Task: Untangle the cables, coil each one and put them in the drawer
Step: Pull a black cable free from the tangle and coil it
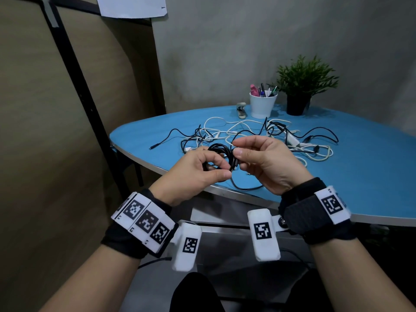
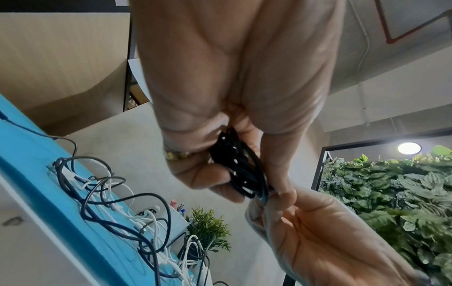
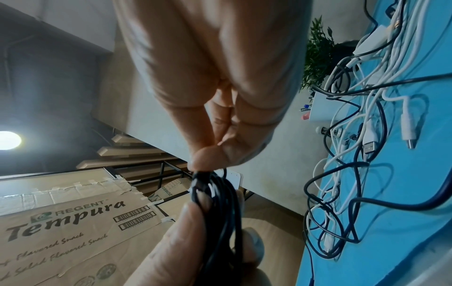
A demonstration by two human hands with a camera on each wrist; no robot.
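My left hand (image 1: 191, 174) had one black coiled cable (image 1: 221, 154) gripped, fingers curled round the loops; my right hand (image 1: 267, 163) pinched the same coil at its edge, so both grips were closed on it, held above the near rim of the desk (image 1: 371, 176). Just beyond the grips, a tangle of black and white cables (image 1: 258, 134) lay on the desk; I couldn't count them. Beyond that: one white pen cup (image 1: 263, 104), one potted plant (image 1: 302, 84). Left of the grips, a carton (image 3: 73, 222) read "REGENT Tempura".
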